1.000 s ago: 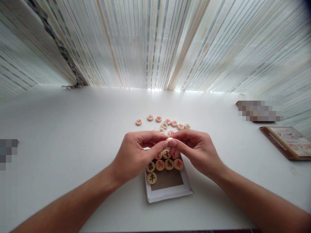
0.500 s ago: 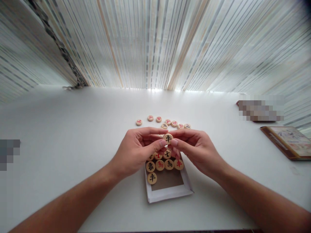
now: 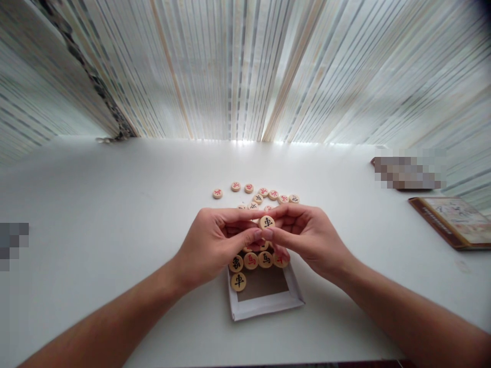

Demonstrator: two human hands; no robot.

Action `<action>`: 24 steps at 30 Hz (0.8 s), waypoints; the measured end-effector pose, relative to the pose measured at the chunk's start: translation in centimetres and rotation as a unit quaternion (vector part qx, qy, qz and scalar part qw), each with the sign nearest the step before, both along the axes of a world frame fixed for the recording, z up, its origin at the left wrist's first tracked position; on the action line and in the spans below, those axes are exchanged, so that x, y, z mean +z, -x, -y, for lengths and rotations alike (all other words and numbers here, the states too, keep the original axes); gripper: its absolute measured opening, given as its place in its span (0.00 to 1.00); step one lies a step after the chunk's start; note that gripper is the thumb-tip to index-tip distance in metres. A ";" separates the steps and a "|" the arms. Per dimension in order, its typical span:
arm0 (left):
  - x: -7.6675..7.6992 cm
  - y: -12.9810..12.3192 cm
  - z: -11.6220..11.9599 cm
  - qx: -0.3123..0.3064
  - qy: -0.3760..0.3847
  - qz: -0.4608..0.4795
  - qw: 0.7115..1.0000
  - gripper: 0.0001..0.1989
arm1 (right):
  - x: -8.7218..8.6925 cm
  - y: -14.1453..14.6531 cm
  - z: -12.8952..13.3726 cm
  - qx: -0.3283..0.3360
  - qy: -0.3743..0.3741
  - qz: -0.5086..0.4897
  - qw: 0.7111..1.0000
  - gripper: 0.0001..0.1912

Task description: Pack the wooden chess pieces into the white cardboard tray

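Note:
Between the fingertips of my left hand [image 3: 220,243] and my right hand [image 3: 303,232] is a round wooden Chinese chess piece [image 3: 267,223] with a black character facing me. Both hands pinch it by its rim, thumbs below and index fingers above. Under them lies a shallow white-edged box [image 3: 264,305] with a brown bottom. Rows of pieces fill its far part, among them a red-marked piece [image 3: 251,260] and a black-marked one [image 3: 265,259]. A single black-marked piece [image 3: 238,281] sits at the left of the nearest row. My hands hide the box's far end.
Beyond my hands, several loose chess pieces [image 3: 249,188] are scattered on the white table [image 3: 134,204]. At the right lies a brown-edged printed box [image 3: 454,222], with a blurred-out object [image 3: 406,171] behind it. Striped curtains [image 3: 215,71] hang along the table's far edge.
The held piece and both hands have shifted slightly nearer, and the piece's character has tilted a little. More loose pieces show above my fingers. The view has moved slightly.

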State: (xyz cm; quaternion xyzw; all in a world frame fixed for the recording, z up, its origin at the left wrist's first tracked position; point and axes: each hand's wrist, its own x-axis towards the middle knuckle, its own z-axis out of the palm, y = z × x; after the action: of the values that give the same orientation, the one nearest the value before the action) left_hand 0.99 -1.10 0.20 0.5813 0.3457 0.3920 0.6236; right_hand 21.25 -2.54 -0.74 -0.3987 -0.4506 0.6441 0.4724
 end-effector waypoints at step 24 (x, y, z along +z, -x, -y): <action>0.7 -0.2 0.2 0.021 -0.100 0.019 0.995 0.16 | -0.1 -0.6 0.4 0.071 -0.045 -0.011 0.996 0.15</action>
State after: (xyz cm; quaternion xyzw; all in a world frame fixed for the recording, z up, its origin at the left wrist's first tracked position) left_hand 1.24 -1.35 0.87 0.6264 0.3049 0.4483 0.5602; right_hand 21.87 -2.97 -0.89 -0.3367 -0.5014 0.6595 0.4475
